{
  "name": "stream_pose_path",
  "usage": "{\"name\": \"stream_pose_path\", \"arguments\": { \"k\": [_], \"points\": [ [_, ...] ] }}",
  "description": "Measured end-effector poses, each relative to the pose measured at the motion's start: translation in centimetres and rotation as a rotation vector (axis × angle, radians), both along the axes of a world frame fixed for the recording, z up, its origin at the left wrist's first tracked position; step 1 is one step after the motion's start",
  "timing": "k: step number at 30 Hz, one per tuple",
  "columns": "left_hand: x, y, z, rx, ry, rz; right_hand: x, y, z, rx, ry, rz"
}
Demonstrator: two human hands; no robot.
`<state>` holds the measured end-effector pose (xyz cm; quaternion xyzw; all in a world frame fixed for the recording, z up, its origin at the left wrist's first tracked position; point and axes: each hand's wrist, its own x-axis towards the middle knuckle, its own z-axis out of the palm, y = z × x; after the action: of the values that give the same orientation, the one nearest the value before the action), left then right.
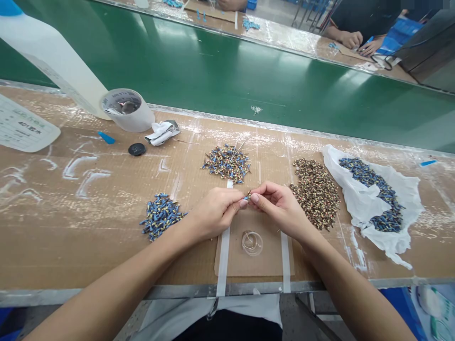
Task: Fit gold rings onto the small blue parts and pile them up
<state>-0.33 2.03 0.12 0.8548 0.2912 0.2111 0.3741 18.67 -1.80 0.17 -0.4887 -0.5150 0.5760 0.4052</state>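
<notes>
In the head view, the left hand [217, 212] and the right hand [279, 208] meet above the middle of the bench [106, 251], each closed in a thumb-and-finger pinch on one small blue-and-brass part [247, 196]. The fingertips cover most of it, so whether this piece is finished cannot be told.

Judging by how things lie, the work is well short of done. A large heap of brown-and-brass parts [318, 194], with no blue that I can make out, sits right of the hands. A mixed blue-and-brass heap [225, 163] lies beyond them toward the far edge, thin metal tweezers [237, 150] resting on it. A mostly blue heap [161, 217] lies to the left, and more blue parts [387, 194] rest on a crumpled white sheet [341, 184] toward the right end. Which heap counts as complete is unclear.

The cardboard pad [256, 266], with a clear cup [252, 244] on it, reaches almost to the near edge; low sweeps by either wrist could catch the cup. Widest room seems to be toward the near left corner, past the blue heap. Along the far edge, the tape roll [142, 118] and bottles [71, 66] crowd the left corner; beyond runs the green belt [227, 85].
</notes>
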Motion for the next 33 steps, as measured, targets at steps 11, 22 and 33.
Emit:
{"name": "stream_pose_path", "arguments": {
  "k": [11,22,33],
  "points": [
    [0.2,-0.5,-0.6,-0.090,-0.007,0.069,-0.8,-0.6,-0.5,-0.021,0.069,-0.032],
    [0.4,-1.3,-0.3,-0.117,0.010,0.137,-1.7,-0.9,-0.6,-0.035,0.146,-0.028],
    [0.2,-0.3,-0.2,-0.083,0.072,0.050,-0.5,-0.1,-0.6,-0.040,0.098,-0.040]
  ]
}}
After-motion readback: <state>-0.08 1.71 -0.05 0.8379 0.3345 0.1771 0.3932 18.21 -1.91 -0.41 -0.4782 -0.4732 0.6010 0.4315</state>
